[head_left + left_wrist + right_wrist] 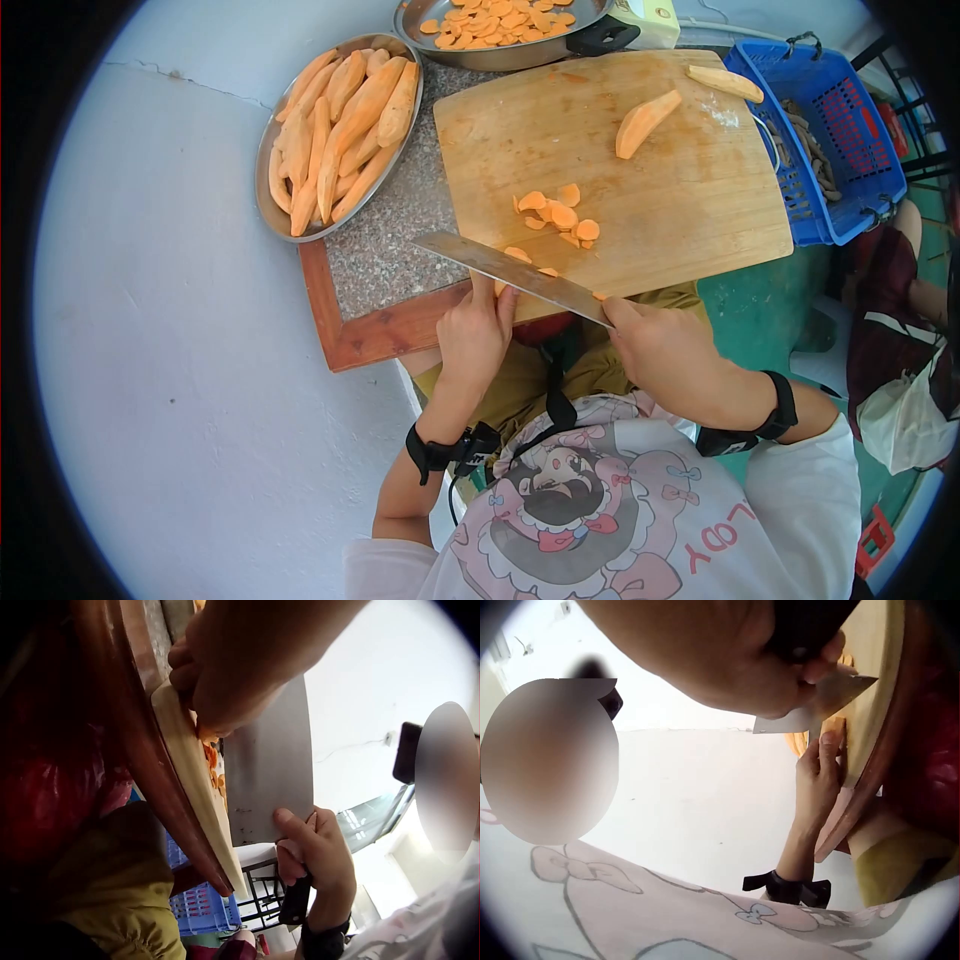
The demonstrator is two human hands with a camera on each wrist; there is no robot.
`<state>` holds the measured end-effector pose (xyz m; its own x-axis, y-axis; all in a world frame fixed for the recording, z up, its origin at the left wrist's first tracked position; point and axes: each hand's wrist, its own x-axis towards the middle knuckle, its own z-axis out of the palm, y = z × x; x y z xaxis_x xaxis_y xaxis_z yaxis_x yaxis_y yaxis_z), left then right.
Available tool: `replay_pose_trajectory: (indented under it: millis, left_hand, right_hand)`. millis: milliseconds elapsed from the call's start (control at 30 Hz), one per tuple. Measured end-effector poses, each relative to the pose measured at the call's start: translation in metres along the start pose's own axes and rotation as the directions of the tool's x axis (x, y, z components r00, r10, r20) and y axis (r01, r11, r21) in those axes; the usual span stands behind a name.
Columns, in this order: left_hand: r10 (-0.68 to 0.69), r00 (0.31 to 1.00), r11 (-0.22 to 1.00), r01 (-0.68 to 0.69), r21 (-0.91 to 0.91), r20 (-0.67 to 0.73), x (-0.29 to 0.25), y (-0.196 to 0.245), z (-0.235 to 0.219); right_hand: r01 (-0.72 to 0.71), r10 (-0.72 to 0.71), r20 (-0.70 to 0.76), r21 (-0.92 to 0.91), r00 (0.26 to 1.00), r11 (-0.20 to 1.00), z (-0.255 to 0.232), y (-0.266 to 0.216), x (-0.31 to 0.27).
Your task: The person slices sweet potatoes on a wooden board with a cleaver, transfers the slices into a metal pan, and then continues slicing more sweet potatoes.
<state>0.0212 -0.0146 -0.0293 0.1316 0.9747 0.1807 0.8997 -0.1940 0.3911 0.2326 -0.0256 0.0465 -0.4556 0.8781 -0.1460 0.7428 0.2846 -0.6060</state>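
Observation:
My right hand [675, 355] grips the black handle [296, 900] of a broad cleaver [270, 772], its thumb against the blade. In the head view the blade slants across the front of a wooden cutting board [700, 210], its far end pointing left. Close beside the blade, my left hand [474, 335] holds an orange piece of peeled sweet potato [837, 724] at the board's front edge; fingers hide much of it. Round sweet potato slices [563, 217] lie scattered just beyond the blade. Farther back on the board rests a cut length of peeled sweet potato [647, 124].
An oval metal tray [262, 190] heaped with peeled sweet potatoes stands left of the board. Behind it, a pan [480, 60] holds many slices. Another peeled piece [725, 82] lies at the back right corner, near a blue plastic basket [855, 215]. Someone's knee shows at the right.

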Motion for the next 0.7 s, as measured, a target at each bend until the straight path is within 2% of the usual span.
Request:
replay_pose_trajectory:
  millis: [100,233,333,433,533,600,633,700]
  left_hand:
    - [0.012,1.0,1.0,-0.012,0.021,-0.025,0.001,0.004,-0.002]
    - [-0.006,1.0,1.0,0.007,0.013,-0.025,0.003,0.006,-0.004]
    - [0.01,0.999,1.0,-0.009,0.022,-0.04,0.003,0.006,-0.002]
    - [-0.002,0.999,1.0,0.003,0.029,-0.039,0.001,0.005,-0.002]
    - [0.006,0.999,1.0,-0.005,0.023,-0.044,0.002,0.005,-0.001]
    - [0.012,0.999,0.999,-0.011,0.041,-0.04,0.002,0.005,-0.002]
    - [0.009,0.999,0.999,-0.007,0.042,-0.044,0.001,0.005,-0.002]
    - [-0.002,0.999,0.998,0.004,0.057,-0.035,0.001,0.004,-0.001]
  right_hand:
    - [-0.037,0.039,0.066,-0.036,0.997,0.999,-0.003,-0.003,0.007]
    - [-0.048,0.055,0.084,-0.082,0.995,0.995,-0.006,-0.006,0.015]
    - [-0.055,0.056,0.094,-0.006,0.994,0.998,-0.004,-0.005,0.023]
    - [-0.027,0.025,0.094,0.014,0.995,1.0,0.0,-0.01,0.034]
    - [0.026,-0.027,0.019,0.051,0.999,0.998,0.01,-0.004,0.05]
    - [0.141,-0.14,-0.013,0.036,0.99,0.989,0.016,0.003,0.061]
    - [0.145,-0.145,-0.012,0.035,0.989,0.989,0.013,0.005,0.064]
    - [0.016,-0.024,0.06,0.131,0.998,0.991,0.008,0.009,0.067]
